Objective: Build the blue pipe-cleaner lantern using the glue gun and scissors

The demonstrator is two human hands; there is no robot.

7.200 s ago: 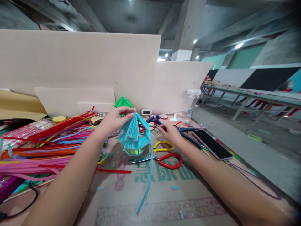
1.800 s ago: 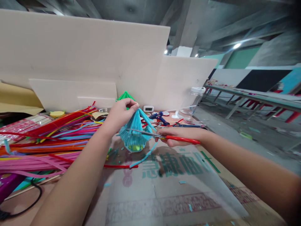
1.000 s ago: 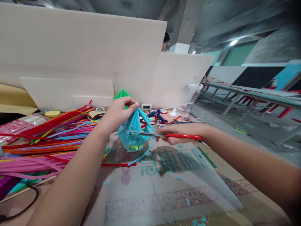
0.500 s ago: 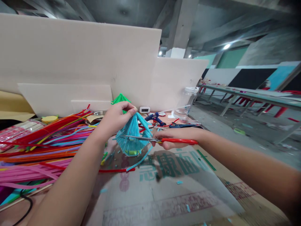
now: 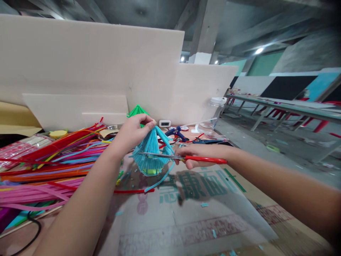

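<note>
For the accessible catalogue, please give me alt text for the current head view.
The left hand pinches a blue conical model at its top; the right hand holds scissors across its front. Colorful strips lie at left.

Seven seconds ago the right hand [image 5: 195, 153] is bare, its fingers by the glue gun [image 5: 178, 133] – now it grips the scissors [image 5: 206, 159], which lay on the cardboard [image 5: 289, 233] then. From that grip the blades point left, across the front of the blue model [image 5: 150, 147], below the left hand's [image 5: 135, 129] pinch. The loose blue strip [image 5: 160, 182], then dangling nearly straight toward the viewer, curves leftward beneath the scissors – its end reaching the red strip [image 5: 130, 191]. Below the right grip, more printed characters [image 5: 195, 190] show.
</note>
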